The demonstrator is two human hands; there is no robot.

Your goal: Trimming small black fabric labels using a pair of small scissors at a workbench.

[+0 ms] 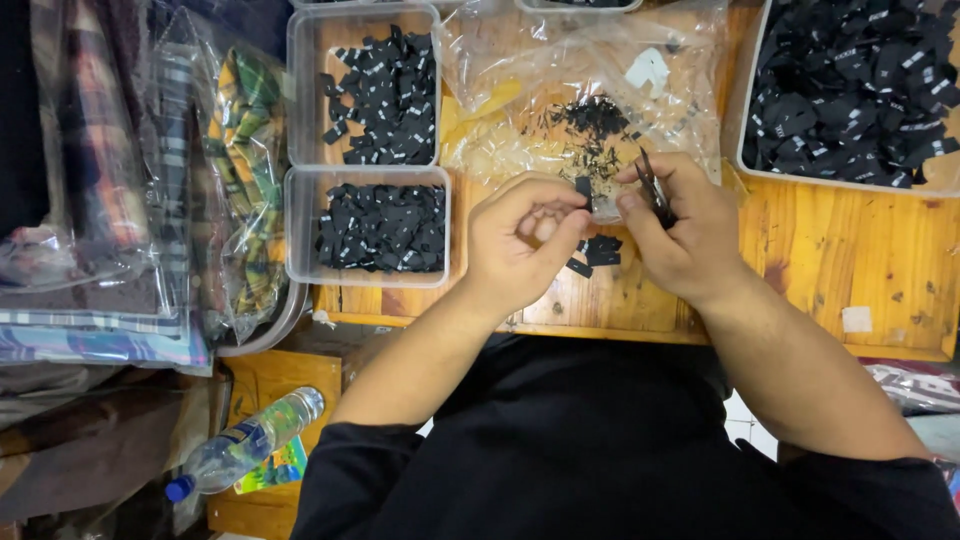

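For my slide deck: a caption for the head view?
Left hand pinches a black label; right hand holds small snips above wooden table.

Label in your left hand: small black fabric tag, pinched upright between thumb and fingertips, above the wooden table edge
Tool in your right hand: small dark snips, tilted, tips pointing up and away from you, just beside the tag (whether the blades touch it cannot be told)
Cut pieces: a few black tags lying flat on the wood under your hands
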